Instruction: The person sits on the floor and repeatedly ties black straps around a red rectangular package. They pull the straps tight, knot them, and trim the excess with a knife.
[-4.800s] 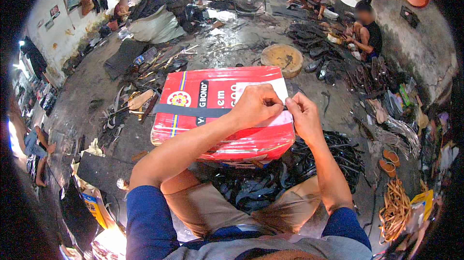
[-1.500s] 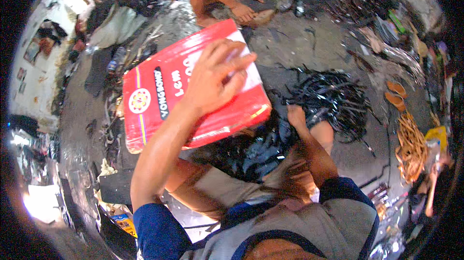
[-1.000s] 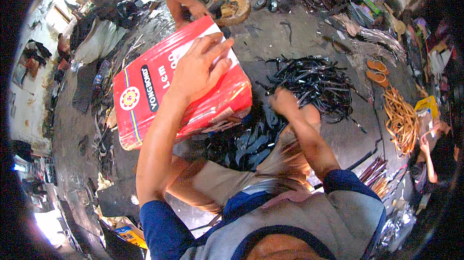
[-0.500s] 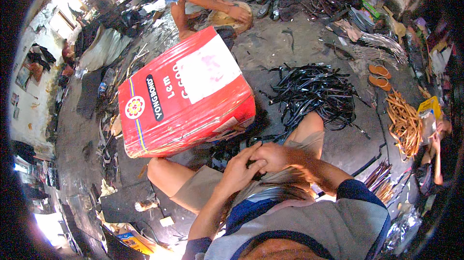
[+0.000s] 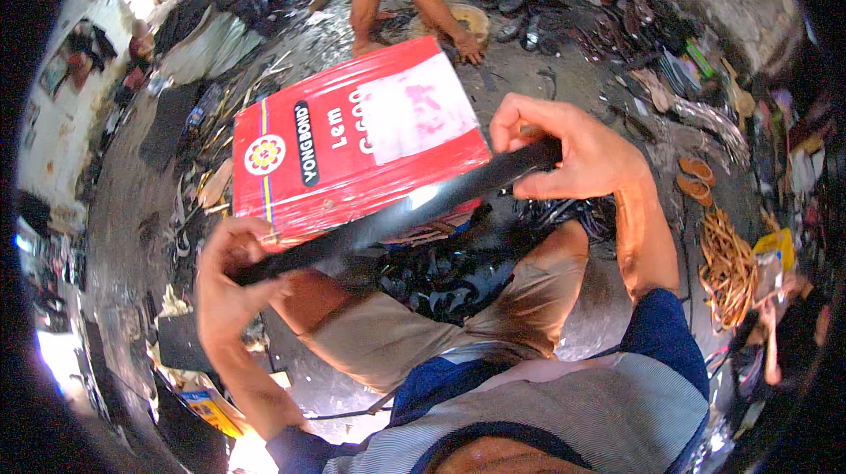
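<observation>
A wide, glossy black strip (image 5: 397,217), blurred by motion, stretches taut across the view between my two hands. My left hand (image 5: 231,276) closes its fingers round the lower left end. Thumb and curled fingers of my right hand (image 5: 573,150) grip the upper right end. Behind the strip stands a red rectangular tin (image 5: 317,139) with a white patch, partly covered by it. Below, a pile of shiny black strips (image 5: 436,276) lies between my bent legs.
A co-worker's hand (image 5: 467,47) touches a pale round block beyond the tin. Orange slippers (image 5: 694,179) and a heap of tan strips (image 5: 727,276) lie at the right. Another person's arm (image 5: 771,342) shows at the right edge. Dark scraps cover the floor at the back.
My hands were together over my lap; now they are raised and far apart, the black strip stretched between them. The co-worker's hand beyond the tin has shifted too.
</observation>
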Demonstrator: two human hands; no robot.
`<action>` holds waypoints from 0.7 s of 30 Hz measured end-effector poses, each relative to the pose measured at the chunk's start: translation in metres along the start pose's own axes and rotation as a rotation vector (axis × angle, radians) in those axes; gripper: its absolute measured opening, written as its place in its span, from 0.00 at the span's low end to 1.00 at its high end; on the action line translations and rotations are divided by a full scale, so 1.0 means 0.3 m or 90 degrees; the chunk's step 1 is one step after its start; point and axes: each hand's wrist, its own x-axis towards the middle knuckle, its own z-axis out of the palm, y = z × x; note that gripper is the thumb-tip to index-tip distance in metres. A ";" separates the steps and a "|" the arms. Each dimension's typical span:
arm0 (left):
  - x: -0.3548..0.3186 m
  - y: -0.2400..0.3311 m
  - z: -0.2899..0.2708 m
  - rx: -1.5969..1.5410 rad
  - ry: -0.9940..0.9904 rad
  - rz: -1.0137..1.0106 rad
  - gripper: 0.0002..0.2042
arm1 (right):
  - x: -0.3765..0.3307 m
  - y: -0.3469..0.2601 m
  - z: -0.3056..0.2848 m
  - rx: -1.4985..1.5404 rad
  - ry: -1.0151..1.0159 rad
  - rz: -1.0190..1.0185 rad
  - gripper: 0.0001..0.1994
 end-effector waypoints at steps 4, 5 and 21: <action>0.080 -0.100 -0.306 0.040 0.033 -0.084 0.10 | 0.116 0.068 -0.065 0.027 0.050 0.030 0.08; 0.112 -0.151 -0.371 0.026 0.033 -0.083 0.10 | 0.139 0.065 -0.074 0.035 0.053 0.076 0.08; 0.545 0.058 0.395 0.060 0.034 0.228 0.26 | 0.349 0.093 0.155 -0.361 0.196 0.104 0.21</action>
